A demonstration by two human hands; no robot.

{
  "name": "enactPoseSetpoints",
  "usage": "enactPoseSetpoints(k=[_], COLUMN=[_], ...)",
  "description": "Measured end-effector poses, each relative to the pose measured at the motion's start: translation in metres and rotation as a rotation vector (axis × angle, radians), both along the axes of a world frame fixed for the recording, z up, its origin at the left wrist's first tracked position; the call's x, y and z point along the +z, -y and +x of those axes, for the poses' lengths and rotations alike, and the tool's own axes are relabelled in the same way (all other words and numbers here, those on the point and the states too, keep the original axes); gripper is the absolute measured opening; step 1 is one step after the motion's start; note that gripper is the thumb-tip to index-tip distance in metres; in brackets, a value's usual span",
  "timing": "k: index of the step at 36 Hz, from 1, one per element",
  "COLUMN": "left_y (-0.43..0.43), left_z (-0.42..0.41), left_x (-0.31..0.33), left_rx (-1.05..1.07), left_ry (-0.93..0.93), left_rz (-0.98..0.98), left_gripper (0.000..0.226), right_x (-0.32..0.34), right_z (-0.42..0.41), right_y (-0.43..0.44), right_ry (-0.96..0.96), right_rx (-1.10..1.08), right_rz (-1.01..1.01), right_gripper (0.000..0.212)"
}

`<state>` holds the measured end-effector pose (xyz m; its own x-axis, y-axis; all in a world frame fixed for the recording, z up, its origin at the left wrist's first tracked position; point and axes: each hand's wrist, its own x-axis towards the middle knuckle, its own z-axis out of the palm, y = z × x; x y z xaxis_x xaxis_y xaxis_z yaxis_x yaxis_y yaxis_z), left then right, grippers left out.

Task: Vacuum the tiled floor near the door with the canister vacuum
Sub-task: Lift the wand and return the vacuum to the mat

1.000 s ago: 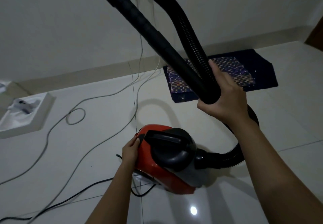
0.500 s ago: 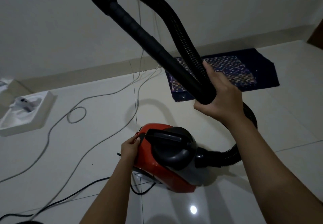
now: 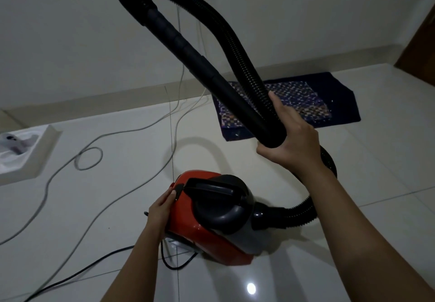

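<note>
A red and dark grey canister vacuum [image 3: 211, 228] sits on the pale tiled floor [image 3: 113, 207]. Its black ribbed hose [image 3: 235, 49] loops up from the right side, arches overhead and comes down as a smooth black tube [image 3: 188, 49]. My right hand [image 3: 292, 141] is shut around the tube's lower end, held above the canister. My left hand [image 3: 162, 207] rests on the canister's left end, with the thumb at a small black button [image 3: 178, 190].
A dark blue patterned mat [image 3: 329, 104] lies by the wall skirting. Grey cables [image 3: 94, 153] trail across the floor at left; a black power cord [image 3: 77, 275] runs from the canister. A white tray [image 3: 35, 158] sits far left. A brown door edge [image 3: 421, 42] shows at right.
The hose loop has come lower in view and drifted left. My right hand shifted slightly left with the tube. My left hand stays on the canister's left end.
</note>
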<state>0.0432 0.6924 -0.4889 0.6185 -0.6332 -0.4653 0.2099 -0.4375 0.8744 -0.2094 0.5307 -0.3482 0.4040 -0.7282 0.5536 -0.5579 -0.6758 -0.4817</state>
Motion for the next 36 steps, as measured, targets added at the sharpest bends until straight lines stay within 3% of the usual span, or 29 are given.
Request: enactPoseSetpoints(k=[36], left_y=[0.000], left_z=[-0.008], left_x=[-0.003], left_rx=[0.000], left_ry=[0.107], left_rz=[0.003], left_gripper=[0.044], right_x=[-0.012], right_z=[-0.023], right_y=[0.009], right_ry=[0.065], right_rx=[-0.056], right_rz=[0.060], right_gripper=[0.100])
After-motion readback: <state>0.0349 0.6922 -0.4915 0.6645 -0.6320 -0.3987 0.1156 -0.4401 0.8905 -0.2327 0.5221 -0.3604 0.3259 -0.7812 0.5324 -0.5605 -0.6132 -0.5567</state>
